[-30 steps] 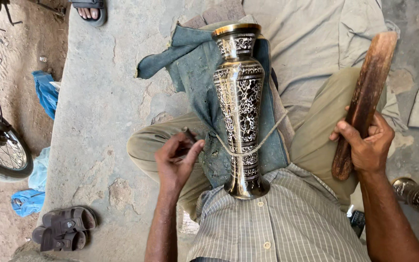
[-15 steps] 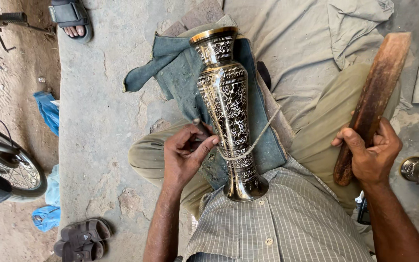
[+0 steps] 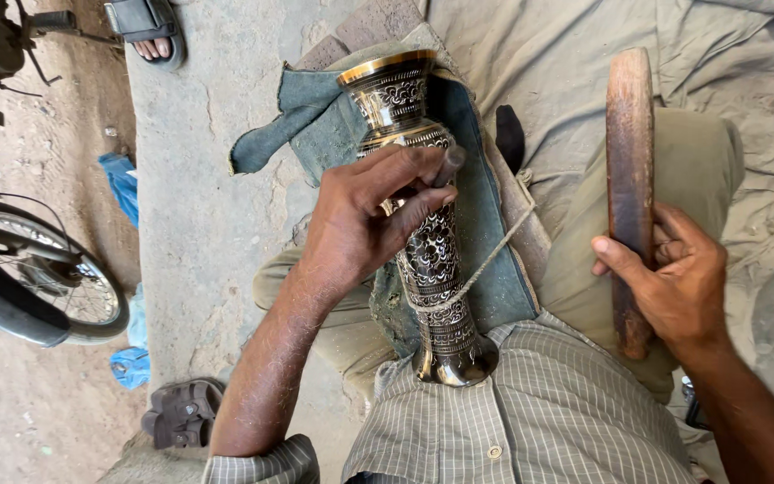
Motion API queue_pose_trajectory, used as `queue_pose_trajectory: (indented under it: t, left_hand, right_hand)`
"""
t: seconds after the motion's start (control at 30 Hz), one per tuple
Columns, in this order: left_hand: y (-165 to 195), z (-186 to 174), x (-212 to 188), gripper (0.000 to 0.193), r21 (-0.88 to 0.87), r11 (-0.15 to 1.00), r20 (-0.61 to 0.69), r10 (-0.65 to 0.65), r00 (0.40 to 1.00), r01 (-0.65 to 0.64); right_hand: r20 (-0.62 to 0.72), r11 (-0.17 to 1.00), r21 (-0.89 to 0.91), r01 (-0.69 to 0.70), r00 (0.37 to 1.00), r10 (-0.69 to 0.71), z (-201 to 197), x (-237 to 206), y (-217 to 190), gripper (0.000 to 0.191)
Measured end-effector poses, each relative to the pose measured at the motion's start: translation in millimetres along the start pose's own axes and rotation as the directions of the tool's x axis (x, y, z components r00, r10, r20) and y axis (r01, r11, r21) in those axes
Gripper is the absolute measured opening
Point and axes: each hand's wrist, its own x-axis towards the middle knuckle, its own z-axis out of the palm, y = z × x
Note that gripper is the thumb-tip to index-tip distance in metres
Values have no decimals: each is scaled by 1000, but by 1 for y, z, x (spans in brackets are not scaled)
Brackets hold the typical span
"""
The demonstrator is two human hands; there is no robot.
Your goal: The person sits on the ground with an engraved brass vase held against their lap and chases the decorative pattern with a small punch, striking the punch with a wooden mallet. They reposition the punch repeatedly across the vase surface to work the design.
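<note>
A tall engraved brass vase (image 3: 423, 242) with black and silver patterns lies along my lap on a blue-grey cloth (image 3: 333, 125), its base against my striped shirt. A thin rope (image 3: 485, 260) loops around its lower stem. My left hand (image 3: 374, 215) rests on the vase's upper body, fingers pinched around a small dark tool. My right hand (image 3: 674, 278) grips a long wooden stick (image 3: 629, 179), held upright over my right knee.
I sit on a concrete slab (image 3: 199, 206) edged by dirt ground. A motorcycle wheel (image 3: 47, 287) stands at left, with blue rags (image 3: 123, 184) and dark sandals (image 3: 181, 412) nearby. Another person's sandalled foot (image 3: 150, 27) shows at the top. A beige cloth (image 3: 584, 54) covers the right side.
My left hand has risen from the vase's lower stem to its upper body. The right hand has brought the stick more upright and closer. The view has moved nearer.
</note>
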Motion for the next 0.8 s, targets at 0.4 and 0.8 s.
queue_pose_trajectory:
  t: [0.4,0.8]
  left_hand:
    - [4,4,31,29,166,984,236,-105,966,66]
    - [7,17,22,38,356,934,187,-54,981,-16]
  right_hand:
    - [281,829,553,-80,955,-96,-15,0,-9,59]
    - [255,872,-486,-51,947,198,-46,6,-3,30]
